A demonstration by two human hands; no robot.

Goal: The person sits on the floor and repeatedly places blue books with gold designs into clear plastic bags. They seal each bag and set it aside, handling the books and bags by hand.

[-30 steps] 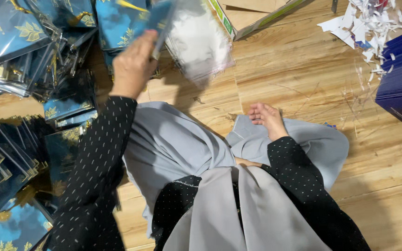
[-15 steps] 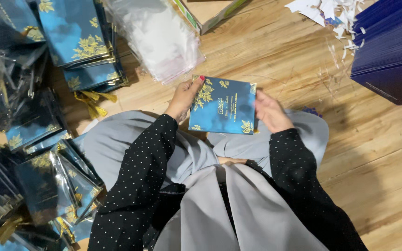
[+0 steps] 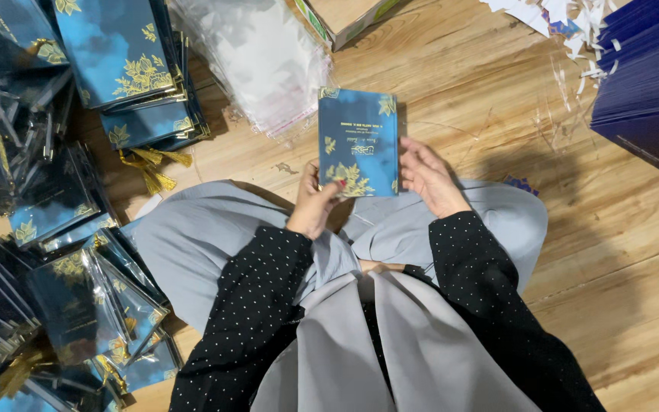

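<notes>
A wooden floor (image 3: 497, 99) spreads under heaps of sleeved blue cards (image 3: 55, 252), too many to count, with one stack of clear sleeves (image 3: 261, 53) within reach. One blue card (image 3: 358, 141) stands upright over the lap, left hand (image 3: 316, 202) pinching its bottom corner, right hand (image 3: 430, 177) apparently steadying its edge.

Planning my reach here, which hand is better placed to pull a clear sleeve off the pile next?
Probably the left hand: the clear sleeve pile lies up and left of the blue card, on its side. The right hand would have to cross over the card.
</notes>
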